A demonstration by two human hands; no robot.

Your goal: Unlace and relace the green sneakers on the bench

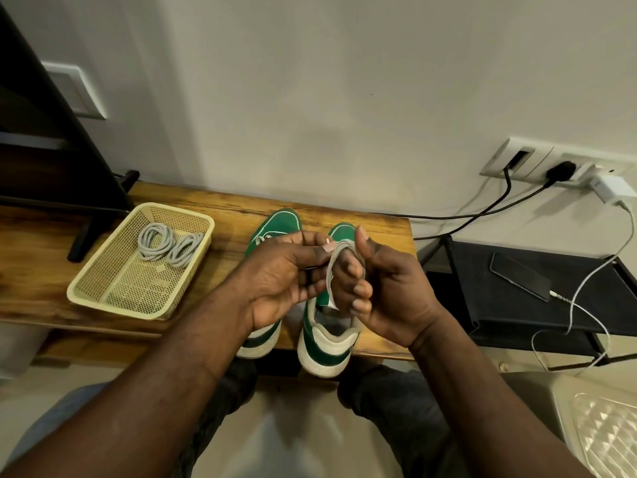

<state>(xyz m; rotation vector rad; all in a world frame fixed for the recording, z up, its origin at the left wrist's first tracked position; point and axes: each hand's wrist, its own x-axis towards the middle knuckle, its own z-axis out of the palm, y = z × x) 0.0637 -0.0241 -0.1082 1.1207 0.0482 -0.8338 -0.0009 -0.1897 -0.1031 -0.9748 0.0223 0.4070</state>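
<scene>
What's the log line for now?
left hand: pinches grey flat shoelace | right hand: shoelace looped round it | green sneakers: on wooden bench

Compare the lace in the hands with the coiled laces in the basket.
The lace in the hands is wrapped round fingers of the right hand, with its end pinched by the left hand. The coiled laces lie untouched in the basket. That held lace is a single one, over the sneakers. The basket holds two separate coils, off to the left. Both are pale grey and wound into loops.

Green-and-white sneakers, grey lace, yellow mesh basket — brown wood-grain bench
</scene>
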